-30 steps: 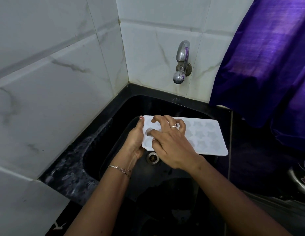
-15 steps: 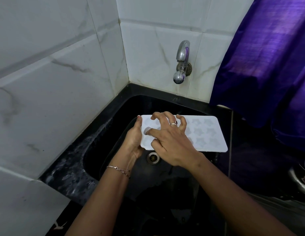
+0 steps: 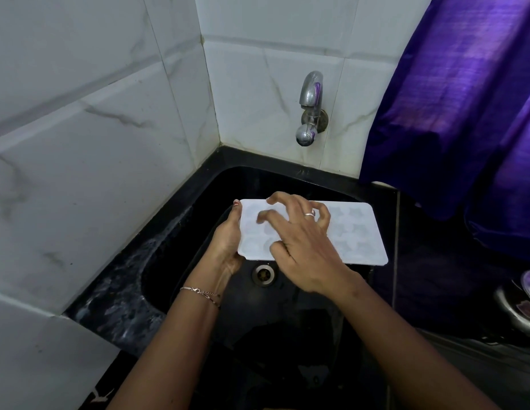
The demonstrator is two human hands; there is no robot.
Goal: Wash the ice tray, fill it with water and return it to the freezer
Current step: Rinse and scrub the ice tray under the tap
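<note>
A white ice tray (image 3: 358, 235) with star-shaped cells is held flat over the black sink (image 3: 198, 202). My left hand (image 3: 226, 241) grips its left end, thumb on the top edge. My right hand (image 3: 302, 244) lies on top of the tray with its fingers curled, the fingertips rubbing in the cells near the left half. A metal tap (image 3: 309, 108) juts from the tiled wall behind the tray; no water runs from it.
The sink drain (image 3: 262, 273) shows below the tray. White marbled tiles (image 3: 95, 143) close in the left and back. A purple curtain (image 3: 453, 108) hangs at the right, over the black counter (image 3: 435, 276). A steel vessel (image 3: 521, 306) sits at the right edge.
The tray has stayed over the sink while my right hand's fingers shifted across the cells, rubbing further toward the tray's far edge. My left hand keeps its hold.
</note>
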